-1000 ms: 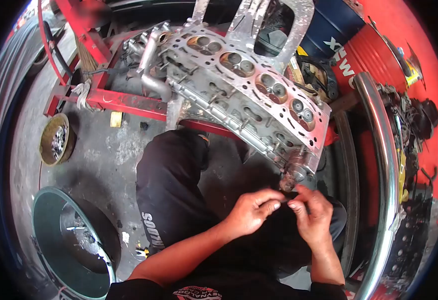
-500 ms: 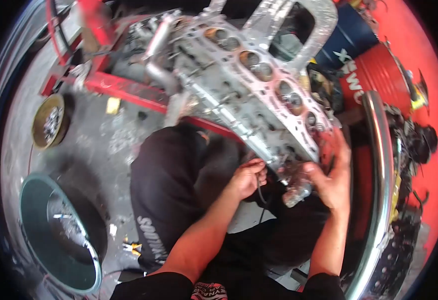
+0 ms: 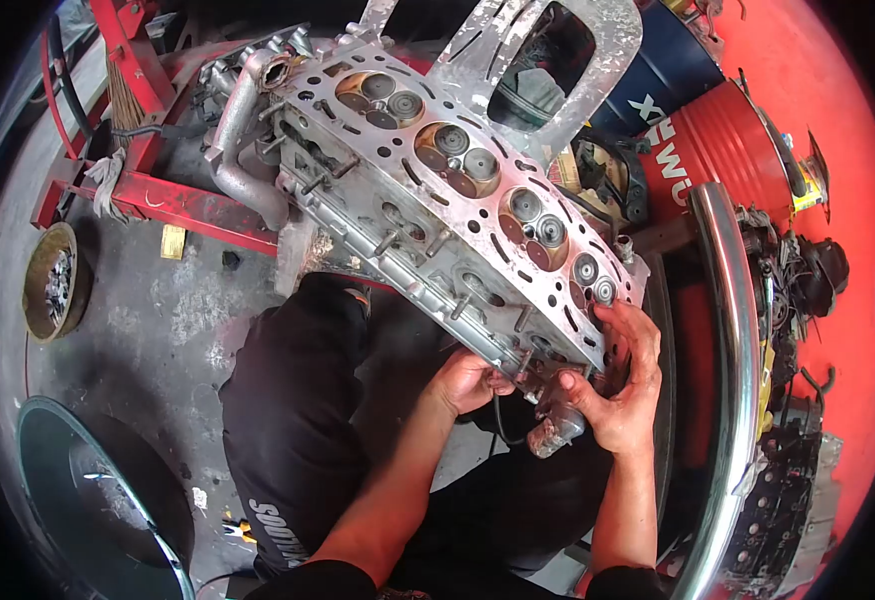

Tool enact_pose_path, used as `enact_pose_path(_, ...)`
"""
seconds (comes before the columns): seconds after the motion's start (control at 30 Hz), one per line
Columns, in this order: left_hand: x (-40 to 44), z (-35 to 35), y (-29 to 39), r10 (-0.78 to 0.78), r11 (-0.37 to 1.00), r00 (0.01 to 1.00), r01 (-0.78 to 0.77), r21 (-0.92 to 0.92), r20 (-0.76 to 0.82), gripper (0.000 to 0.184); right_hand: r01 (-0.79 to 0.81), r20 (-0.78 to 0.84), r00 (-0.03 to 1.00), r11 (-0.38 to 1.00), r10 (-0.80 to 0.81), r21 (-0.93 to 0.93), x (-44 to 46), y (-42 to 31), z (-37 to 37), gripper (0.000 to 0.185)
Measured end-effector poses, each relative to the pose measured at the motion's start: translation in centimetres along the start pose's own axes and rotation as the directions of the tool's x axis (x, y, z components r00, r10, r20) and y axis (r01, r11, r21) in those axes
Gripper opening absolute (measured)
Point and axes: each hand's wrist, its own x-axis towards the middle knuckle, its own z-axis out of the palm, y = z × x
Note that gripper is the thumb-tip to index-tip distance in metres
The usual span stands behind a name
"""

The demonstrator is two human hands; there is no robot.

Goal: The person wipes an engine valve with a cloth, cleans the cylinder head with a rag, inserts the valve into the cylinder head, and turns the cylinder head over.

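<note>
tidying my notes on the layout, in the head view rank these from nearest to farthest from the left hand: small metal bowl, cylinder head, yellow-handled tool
Nearest to the left hand first:
1. Cylinder head: its lower edge is right by the fingers.
2. Yellow-handled tool: lower left, on the floor.
3. Small metal bowl: far left, on the floor.

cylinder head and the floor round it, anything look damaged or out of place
No clear damage shows on the cylinder head, but the stubby fitting by the right hand looks brown and crusted against the paler metal. A yellow-handled tool lies loose on the floor beside the trouser leg, which seems untidy.
</note>
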Motion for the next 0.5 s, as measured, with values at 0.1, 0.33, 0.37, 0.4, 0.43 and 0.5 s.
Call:
enact_pose_path(0.1,0.4,-0.2,-0.5,0.059,0.998,0.996,-0.057,-0.037,0.066,0.023,-0.052,-0.013,0.998,0.995,0.054,0.083,-0.1,0.0,0.3,0.076)
enact_pose_path(0.33,2.3,-0.7,-3.2,0.171,0.979,0.983,-0.162,-0.123,0.063,0.039,-0.074,-0.005,0.997,0.986,0.076,0.15,-0.1,0.3,0.6,0.077)
enact_pose_path(0.37,2.3,-0.8,-3.5,0.197,0.973,0.98,-0.191,-0.132,0.033,0.039,-0.083,-0.011,0.996,0.979,0.087,0.186,-0.2,0.4,0.8,0.078)
enact_pose_path(0.4,2.2,-1.1,-3.3,0.175,0.975,0.978,-0.157,-0.155,0.115,0.04,-0.084,-0.008,0.996,0.971,0.088,0.222,-0.3,0.7,0.9,0.08)
enact_pose_path(0.43,2.2,-1.3,-3.4,0.18,0.974,0.978,-0.162,-0.161,0.105,0.04,-0.09,0.004,0.996,0.97,0.091,0.225,-0.3,0.7,0.9,0.08)
enact_pose_path(0.5,2.2,-0.7,-3.1,0.141,0.984,0.99,-0.137,-0.111,0.029,0.032,-0.064,0.0,0.998,0.974,0.066,0.218,-0.2,0.8,1.0,0.081)
